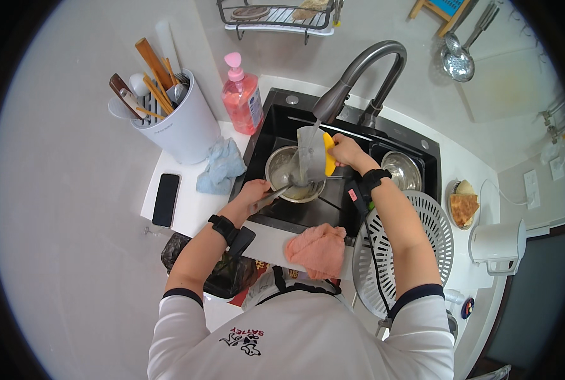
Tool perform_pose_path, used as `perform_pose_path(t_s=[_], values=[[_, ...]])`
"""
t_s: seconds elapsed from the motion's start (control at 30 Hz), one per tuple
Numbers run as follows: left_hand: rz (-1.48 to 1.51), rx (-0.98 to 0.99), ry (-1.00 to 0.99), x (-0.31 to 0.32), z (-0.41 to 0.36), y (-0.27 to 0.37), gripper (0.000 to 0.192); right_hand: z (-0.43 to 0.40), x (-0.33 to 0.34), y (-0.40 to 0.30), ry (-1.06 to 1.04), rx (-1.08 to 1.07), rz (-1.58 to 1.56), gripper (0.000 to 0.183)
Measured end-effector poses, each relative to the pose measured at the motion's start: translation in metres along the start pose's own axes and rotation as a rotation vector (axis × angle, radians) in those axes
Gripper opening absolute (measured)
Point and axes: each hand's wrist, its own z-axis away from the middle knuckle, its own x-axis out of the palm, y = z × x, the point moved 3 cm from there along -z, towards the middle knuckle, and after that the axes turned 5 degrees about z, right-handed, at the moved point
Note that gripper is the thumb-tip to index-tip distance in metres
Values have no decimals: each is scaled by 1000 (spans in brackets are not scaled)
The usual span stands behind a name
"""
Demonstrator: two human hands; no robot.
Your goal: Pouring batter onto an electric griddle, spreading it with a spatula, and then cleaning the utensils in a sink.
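Note:
My right hand (348, 151) grips the yellow handle of a dough scraper (312, 152), its broad pale blade hanging over a stainless steel bowl (282, 161). Water from the grey pull-down faucet (332, 102) runs onto the blade. The bowl sits in the left part of the black sink (306, 216) with cloudy liquid inside. At the bowl's near left side, my left hand (254, 194) holds the handle of a metal spoon or ladle (274, 195). The head of that utensil reaches into the bowl below the blade and is partly hidden there.
A second steel bowl (402, 171) stands at the sink's right. Beside my right forearm is a grey slotted basket (434, 223). A pink cloth (318, 249) drapes over the front edge. Leftward are a soap bottle (244, 104), blue cloth (221, 166), phone (166, 199) and utensil holder (182, 133).

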Motion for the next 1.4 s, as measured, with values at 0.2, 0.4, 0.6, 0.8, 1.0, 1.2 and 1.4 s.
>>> perform_pose_path(t_s=[0.2,0.4,0.6,0.8,1.0,1.2,1.4], values=[[0,-11,-39,6,1,-1,19,7,3,-1,13,13,3,30],[24,-13,-33,12,-2,-3,17,10,-3,0,-2,18,22,29],[77,-36,-118,17,-13,-5,16,7,-3,22,155,-399,181,17],[102,-1,-44,9,0,2,14,54,-1,-17,224,-615,396,17],[74,-20,-33,1,-2,-1,14,83,-3,-24,202,-812,751,19],[63,17,-122,5,-3,3,17,99,-6,-22,252,-1122,1099,19],[70,13,-150,15,-5,9,17,98,-11,-21,466,-1309,1209,17]])
